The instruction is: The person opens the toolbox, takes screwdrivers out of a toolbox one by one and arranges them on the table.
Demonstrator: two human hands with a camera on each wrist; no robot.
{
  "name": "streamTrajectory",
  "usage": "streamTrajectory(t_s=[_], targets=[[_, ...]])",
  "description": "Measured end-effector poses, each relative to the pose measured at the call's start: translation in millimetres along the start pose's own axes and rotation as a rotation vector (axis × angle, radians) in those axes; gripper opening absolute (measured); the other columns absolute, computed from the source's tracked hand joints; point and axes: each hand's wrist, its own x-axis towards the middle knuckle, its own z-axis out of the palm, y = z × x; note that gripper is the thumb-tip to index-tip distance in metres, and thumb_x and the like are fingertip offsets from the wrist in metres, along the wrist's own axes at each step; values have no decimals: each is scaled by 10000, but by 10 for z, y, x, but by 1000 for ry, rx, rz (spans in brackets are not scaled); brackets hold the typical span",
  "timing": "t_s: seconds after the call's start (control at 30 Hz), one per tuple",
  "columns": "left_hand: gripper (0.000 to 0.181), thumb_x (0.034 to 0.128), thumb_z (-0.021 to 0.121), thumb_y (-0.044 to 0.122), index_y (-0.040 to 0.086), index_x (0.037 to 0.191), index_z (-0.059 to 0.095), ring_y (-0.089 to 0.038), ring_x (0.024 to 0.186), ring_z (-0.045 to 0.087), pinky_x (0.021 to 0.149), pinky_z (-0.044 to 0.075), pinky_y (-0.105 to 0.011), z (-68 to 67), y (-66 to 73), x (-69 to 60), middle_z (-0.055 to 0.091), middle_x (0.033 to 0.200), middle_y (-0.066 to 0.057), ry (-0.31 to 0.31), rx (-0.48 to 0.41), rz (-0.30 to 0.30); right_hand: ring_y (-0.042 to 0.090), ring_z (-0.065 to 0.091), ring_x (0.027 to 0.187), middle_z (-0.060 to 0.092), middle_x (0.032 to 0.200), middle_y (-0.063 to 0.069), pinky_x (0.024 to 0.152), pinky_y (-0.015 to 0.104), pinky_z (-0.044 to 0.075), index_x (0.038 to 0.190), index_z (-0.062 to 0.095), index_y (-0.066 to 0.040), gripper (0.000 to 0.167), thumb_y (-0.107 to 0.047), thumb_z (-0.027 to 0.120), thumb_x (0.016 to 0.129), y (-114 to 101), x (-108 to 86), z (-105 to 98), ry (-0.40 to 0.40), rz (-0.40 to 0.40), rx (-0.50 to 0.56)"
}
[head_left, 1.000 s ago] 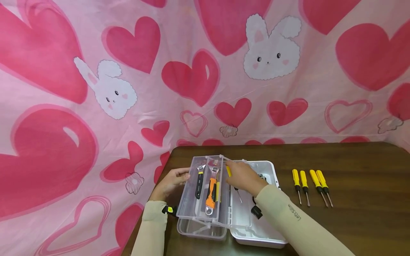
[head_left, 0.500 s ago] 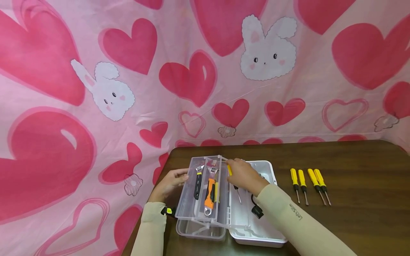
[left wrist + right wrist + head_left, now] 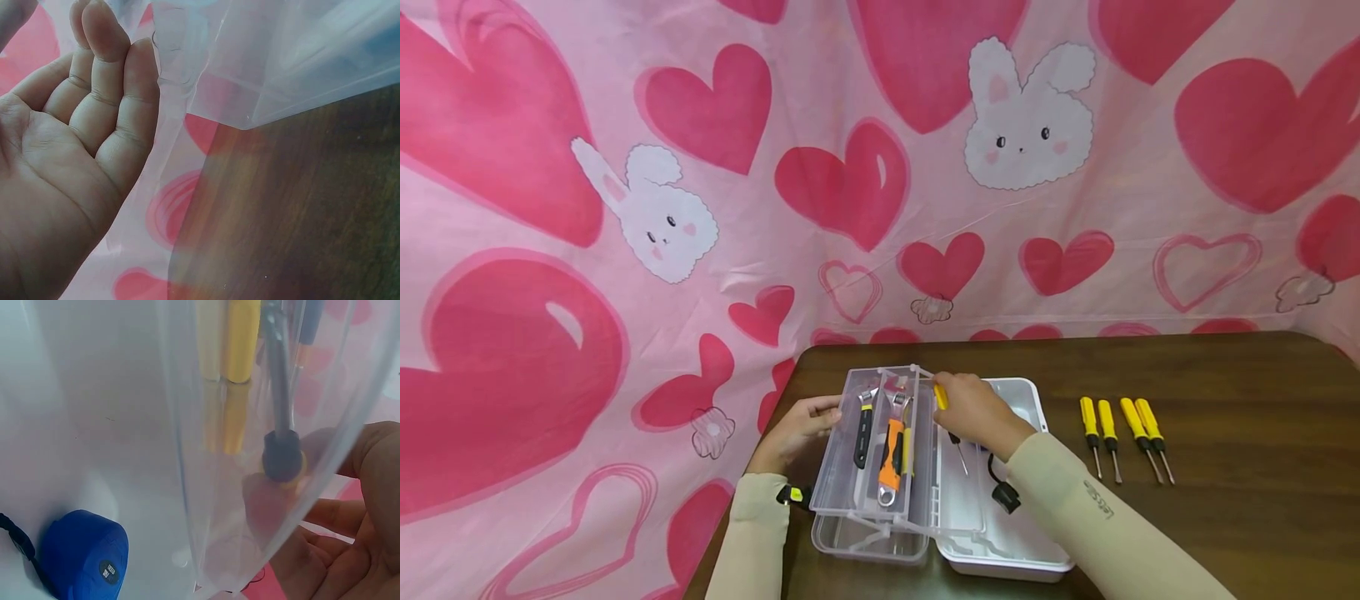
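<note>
The right hand pinches the yellow handle of a screwdriver, whose shaft points down over the white toolbox base. In the right wrist view the screwdriver's dark collar shows through clear plastic, with the hand around its handle. The left hand touches the left side of the clear tray with extended fingers; the left wrist view shows the hand beside the tray. In the tray lie a black wrench, an orange wrench and a yellow-handled tool.
Several yellow screwdrivers lie on the brown table to the right. A black strap piece lies in the white base; a blue tape measure shows in the right wrist view. Another clear bin sits under the tray.
The right hand and its screwdriver have shifted slightly right. The left hand keeps its place at the tray's side.
</note>
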Motion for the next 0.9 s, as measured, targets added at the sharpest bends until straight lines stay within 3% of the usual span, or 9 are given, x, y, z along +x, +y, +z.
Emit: streamTrajectory(t_s=[0.27, 0.43, 0.67, 0.9], targets=[[419, 980, 549, 63, -105, 1359, 487, -217, 926, 668, 850, 531, -392, -11, -68, 8, 693, 1089, -74, 3, -38, 27, 248, 546, 859, 640, 1033, 88, 775, 424, 515, 1302, 596, -78, 513, -222, 722, 826, 14, 14, -23, -22, -3, -12], [434, 972, 581, 122, -67, 1358, 517, -252, 958, 658, 865, 523, -415, -13, -71, 2, 684, 1115, -106, 4, -15, 21, 253, 542, 896, 637, 1075, 88, 814, 444, 513, 1323, 591, -89, 527, -235, 717, 832, 4, -6, -43, -38, 17, -12], [408, 988, 538, 58, -94, 1364, 492, -225, 924, 663, 853, 529, -394, -17, -51, 33, 687, 1098, -77, -5, -36, 19, 264, 537, 923, 624, 1102, 85, 793, 425, 542, 1352, 581, -111, 544, -227, 714, 837, -4, -45, -93, -52, 55, 19], [412, 980, 521, 3, -160, 1351, 450, -194, 903, 660, 833, 534, -365, 2, 14, 8, 684, 1084, -44, -10, -30, 16, 238, 557, 859, 643, 1080, 88, 785, 418, 525, 1318, 593, -64, 515, -209, 697, 834, 20, -80, -141, -2, -14, -1]])
